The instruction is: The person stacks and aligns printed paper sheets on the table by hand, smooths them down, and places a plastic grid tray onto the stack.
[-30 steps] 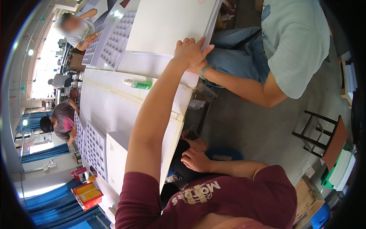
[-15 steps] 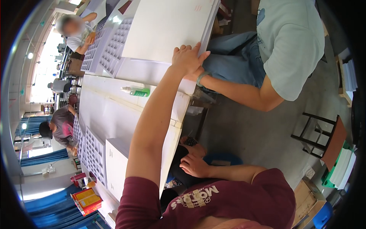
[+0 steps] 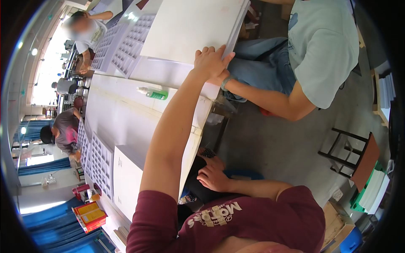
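My left hand (image 3: 208, 64) reaches far forward to the near corner of a large white board-like stack (image 3: 185, 29). Its fingers lie spread over the edge with the thumb apart. Just beneath it is a co-worker's hand (image 3: 217, 79), wearing a bracelet; the overlap hides whether they grip each other. Low beside the table, my right hand (image 3: 213, 178) rests on my dark-clothed lap, fingers loosely extended, holding nothing visible. A green-labelled spray bottle (image 3: 154, 93) lies on the white table (image 3: 122, 103), left of my left forearm.
Compartment trays (image 3: 133, 44) lie beyond the stack, and more trays (image 3: 101, 164) stand near a white box (image 3: 126, 181). A red-yellow carton (image 3: 90, 216) is at lower left. A co-worker in a pale shirt (image 3: 325, 50) sits to the right, near a stool (image 3: 358, 158).
The view has shifted slightly. Both my hands keep their places, the left on the stack's corner and the right on my lap. The far person at upper left has lowered one hand.
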`<state>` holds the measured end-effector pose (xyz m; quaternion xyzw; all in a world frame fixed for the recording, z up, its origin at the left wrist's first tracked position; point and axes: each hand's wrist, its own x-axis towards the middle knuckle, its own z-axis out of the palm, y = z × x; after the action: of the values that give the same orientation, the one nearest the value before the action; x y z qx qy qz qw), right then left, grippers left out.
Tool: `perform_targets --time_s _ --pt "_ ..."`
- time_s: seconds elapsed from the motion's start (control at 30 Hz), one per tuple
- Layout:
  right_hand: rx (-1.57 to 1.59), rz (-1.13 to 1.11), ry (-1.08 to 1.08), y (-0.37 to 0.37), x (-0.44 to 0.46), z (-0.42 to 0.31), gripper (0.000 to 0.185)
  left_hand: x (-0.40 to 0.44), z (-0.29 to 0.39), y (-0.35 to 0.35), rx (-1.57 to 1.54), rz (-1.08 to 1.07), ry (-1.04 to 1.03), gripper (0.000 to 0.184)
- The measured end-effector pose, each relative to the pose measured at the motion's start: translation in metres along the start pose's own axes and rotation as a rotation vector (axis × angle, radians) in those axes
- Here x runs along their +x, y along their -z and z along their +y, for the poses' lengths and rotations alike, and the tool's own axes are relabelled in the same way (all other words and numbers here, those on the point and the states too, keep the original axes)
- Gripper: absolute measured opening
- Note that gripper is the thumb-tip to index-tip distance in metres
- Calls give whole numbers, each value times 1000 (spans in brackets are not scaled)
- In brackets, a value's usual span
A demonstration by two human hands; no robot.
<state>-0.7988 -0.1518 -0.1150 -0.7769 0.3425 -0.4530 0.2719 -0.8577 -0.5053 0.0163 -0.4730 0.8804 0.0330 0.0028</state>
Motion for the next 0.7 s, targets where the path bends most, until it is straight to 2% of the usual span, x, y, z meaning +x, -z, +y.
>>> perform_targets --time_s 0.13,0.33,0.43,0.53,0.7 --pt "-11 -12 7 1 1 0 19 -12 -8 4 -67 60 -4 61" --pt "-30 4 49 2 3 0 16 -67 -13 10 -162 357 -44 48" --pt "-33 -44 37 5 3 -2 25 -104 -17 7 -178 444 -2 45" --pt "-39 -54 45 0 2 -2 23 -148 -16 -1 -245 541 119 44" --pt "-57 -81 37 -3 -1 -5 22 -220 -3 -21 -263 557 323 45"
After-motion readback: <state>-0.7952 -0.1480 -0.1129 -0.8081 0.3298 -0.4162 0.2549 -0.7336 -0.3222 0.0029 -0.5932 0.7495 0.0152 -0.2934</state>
